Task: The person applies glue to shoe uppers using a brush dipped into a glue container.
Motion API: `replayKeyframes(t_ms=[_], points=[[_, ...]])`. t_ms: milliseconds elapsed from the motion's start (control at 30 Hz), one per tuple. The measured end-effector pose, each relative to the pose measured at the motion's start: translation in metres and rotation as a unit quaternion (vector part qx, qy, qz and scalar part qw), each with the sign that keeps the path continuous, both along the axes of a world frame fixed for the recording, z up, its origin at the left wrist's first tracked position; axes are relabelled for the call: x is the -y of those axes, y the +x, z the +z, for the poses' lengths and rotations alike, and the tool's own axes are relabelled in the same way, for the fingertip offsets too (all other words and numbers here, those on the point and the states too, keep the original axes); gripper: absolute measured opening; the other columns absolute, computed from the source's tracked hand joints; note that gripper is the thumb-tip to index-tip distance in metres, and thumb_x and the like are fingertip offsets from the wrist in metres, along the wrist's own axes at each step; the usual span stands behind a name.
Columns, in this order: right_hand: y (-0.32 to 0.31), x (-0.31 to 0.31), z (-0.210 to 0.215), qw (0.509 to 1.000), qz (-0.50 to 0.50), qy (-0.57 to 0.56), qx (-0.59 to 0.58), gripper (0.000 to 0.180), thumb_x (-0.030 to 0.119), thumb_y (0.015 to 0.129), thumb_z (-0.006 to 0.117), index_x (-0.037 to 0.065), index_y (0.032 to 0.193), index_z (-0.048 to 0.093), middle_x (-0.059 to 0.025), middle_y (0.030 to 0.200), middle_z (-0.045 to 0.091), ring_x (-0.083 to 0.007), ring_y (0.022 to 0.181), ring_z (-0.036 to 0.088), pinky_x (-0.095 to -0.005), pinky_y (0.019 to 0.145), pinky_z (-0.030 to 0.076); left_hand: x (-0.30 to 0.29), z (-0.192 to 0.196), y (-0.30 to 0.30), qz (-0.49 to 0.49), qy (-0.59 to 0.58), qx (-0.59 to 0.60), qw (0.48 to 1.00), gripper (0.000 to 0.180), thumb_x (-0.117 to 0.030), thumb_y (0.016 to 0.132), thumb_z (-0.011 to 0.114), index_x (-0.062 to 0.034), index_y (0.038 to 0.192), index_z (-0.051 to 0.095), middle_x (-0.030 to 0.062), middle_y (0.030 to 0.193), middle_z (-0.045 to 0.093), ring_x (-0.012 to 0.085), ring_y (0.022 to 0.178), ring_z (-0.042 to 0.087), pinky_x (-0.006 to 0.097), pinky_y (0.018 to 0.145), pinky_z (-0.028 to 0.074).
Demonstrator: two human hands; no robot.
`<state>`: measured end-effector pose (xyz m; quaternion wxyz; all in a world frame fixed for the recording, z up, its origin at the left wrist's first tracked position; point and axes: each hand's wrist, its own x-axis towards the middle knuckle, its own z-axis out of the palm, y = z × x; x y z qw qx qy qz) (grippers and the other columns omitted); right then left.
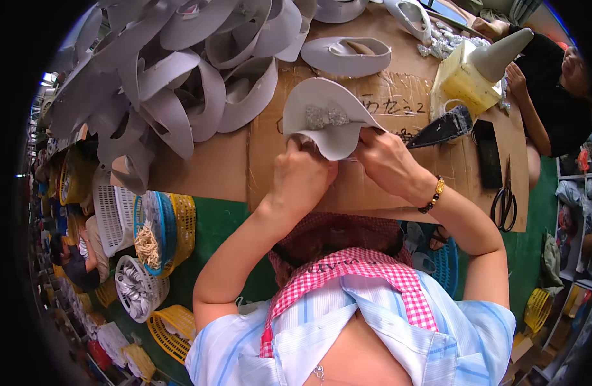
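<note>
Both my hands hold a white, curved, brimmed piece (338, 138) above the cardboard-covered table, with a sparkling silver bow on its face. My left hand (302, 172) is closed on its lower left edge. At the lower right edge, my right hand (391, 161) pinches it, fingertips partly hidden behind it. Beyond it lies a similar oval white piece (318, 56) with an opening in its middle. A big heap of such pieces (180, 71) fills the table's left side. Right of my right hand is a dark, wedge-shaped tool (445, 127), its kind unclear.
A yellowish container (460, 83) with a grey cone (500, 56) stands at the right, near silver trimmings (447, 42). Black scissors (504, 202) lie by the table's right edge. Another person (553, 90) sits across at the right. Baskets (180, 225) stand on the floor at left.
</note>
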<state>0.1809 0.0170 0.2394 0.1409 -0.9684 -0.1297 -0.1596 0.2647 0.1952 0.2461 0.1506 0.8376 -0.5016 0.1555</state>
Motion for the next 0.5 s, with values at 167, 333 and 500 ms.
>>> replayKeyframes(t_ms=[167, 333, 500], points=[[-0.002, 0.003, 0.018, 0.998, 0.064, 0.023, 0.017, 0.032, -0.005, 0.065, 0.06, -0.004, 0.098, 0.063, -0.0166, 0.097, 0.06, -0.0325, 0.083, 0.063, -0.0384, 0.071, 0.055, 0.001, 0.004, -0.001, 0.044, -0.055, -0.047, 0.996, 0.019, -0.017, 0.072, 0.072, -0.0109, 0.089, 0.07, 0.0104, 0.079, 0.065, 0.0323, 0.069, 0.064, 0.042, 0.05, 0.055], [-0.006, 0.0, 0.014, 0.993, 0.072, 0.094, 0.006, 0.036, -0.001, 0.069, 0.06, -0.001, 0.105, 0.062, -0.0186, 0.103, 0.059, -0.0354, 0.09, 0.061, -0.042, 0.075, 0.052, -0.008, 0.003, -0.005, 0.027, 0.006, -0.021, 0.999, 0.019, -0.02, 0.074, 0.074, -0.0107, 0.09, 0.07, 0.0102, 0.08, 0.065, 0.0315, 0.07, 0.064, 0.041, 0.053, 0.056], [-0.009, -0.007, 0.016, 0.995, 0.041, 0.09, -0.031, 0.033, 0.004, 0.075, 0.058, -0.001, 0.108, 0.059, -0.0191, 0.109, 0.059, -0.0358, 0.093, 0.061, -0.0427, 0.075, 0.051, -0.017, -0.001, -0.005, -0.019, -0.067, -0.072, 0.995, 0.014, -0.016, 0.08, 0.07, -0.0081, 0.092, 0.07, 0.0134, 0.08, 0.066, 0.0354, 0.069, 0.063, 0.043, 0.064, 0.053]])
